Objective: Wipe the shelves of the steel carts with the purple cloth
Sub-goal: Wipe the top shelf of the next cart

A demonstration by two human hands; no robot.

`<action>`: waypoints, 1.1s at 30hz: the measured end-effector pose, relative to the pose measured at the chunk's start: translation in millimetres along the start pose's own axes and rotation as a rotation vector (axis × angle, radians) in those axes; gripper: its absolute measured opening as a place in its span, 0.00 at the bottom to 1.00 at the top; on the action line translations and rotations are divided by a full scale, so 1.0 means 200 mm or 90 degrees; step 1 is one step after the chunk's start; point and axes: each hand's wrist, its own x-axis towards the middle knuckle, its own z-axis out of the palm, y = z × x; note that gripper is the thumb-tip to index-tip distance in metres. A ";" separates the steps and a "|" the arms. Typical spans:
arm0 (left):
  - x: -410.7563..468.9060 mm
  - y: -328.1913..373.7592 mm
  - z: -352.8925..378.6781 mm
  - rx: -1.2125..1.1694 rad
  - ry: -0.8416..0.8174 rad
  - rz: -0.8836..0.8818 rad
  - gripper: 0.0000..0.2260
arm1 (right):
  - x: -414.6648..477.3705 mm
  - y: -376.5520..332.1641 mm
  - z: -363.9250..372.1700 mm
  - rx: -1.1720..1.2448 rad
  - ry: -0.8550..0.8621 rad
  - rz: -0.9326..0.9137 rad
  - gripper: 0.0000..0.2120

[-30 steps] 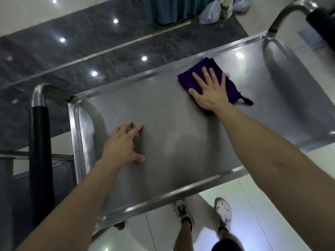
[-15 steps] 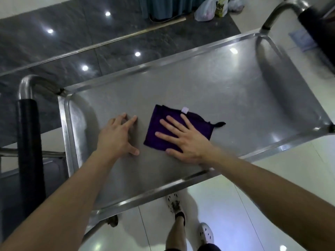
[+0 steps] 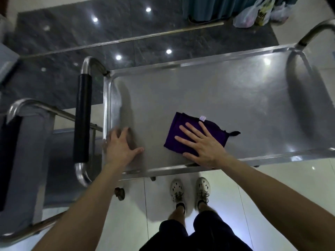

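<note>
The steel cart's top shelf (image 3: 226, 91) fills the middle of the head view. A folded purple cloth (image 3: 175, 134) with a small white tag lies on it close to the near rim. My right hand (image 3: 201, 145) presses flat on the cloth with fingers spread, the palm reaching the near rim. My left hand (image 3: 120, 147) rests flat on the bare steel at the shelf's near left corner, fingers apart, holding nothing. A second steel cart (image 3: 30, 142) stands to the left, partly cut off by the frame.
A black-gripped handle (image 3: 83, 116) rises at the cart's left end, and a steel handle (image 3: 315, 31) at its right end. Plastic bags (image 3: 253, 15) sit on the floor beyond. My feet (image 3: 190, 191) stand on white tiles at the near rim.
My right hand slid the cloth from the shelf's far side towards the near rim. My left hand shifted a little towards the left rim.
</note>
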 end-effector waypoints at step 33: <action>0.01 -0.22 0.09 -0.049 -0.040 -0.091 0.58 | 1.14 -0.30 -0.09 0.022 -0.060 -0.150 0.32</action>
